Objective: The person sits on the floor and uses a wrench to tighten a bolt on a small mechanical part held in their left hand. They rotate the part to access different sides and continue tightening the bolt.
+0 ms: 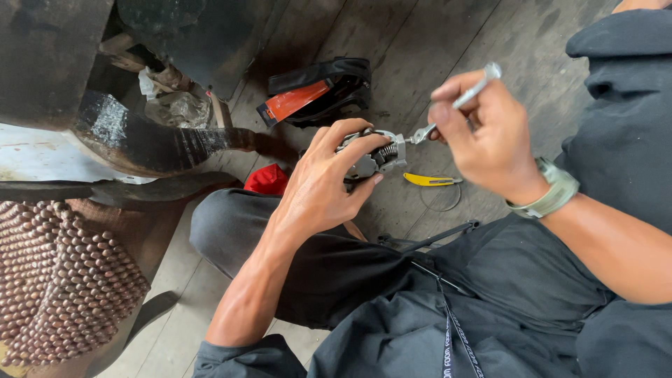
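Hands, two, bare, working over the lap of a seated person in dark clothing. Left hand (329, 183): fingers curled and clamped around a small metal assembly (374, 155) with a visible coil spring, held above the knee; its long axis runs roughly level, the free end pointing toward the right hand. Right hand (483, 133): thumb and fingers pinched together on a slim silver wrench (458, 103), gripped near its upper end; a grey-green wristwatch (553, 192) sits on that wrist. Wrench long axis slants diagonally, upper tip rising up and away past the fingers, lower open jaw pointing down toward the assembly and meeting it at the edge nearest the right hand. Below the two grips, on the wooden plank floor (434, 42): a yellow utility knife (428, 180) lying flat, and a red cloth (266, 178) just beyond the left wrist. Farther beyond the left hand: a black and orange pouch (322, 91). Well off to the left-hand side: a brown beaded seat cover (56, 287).
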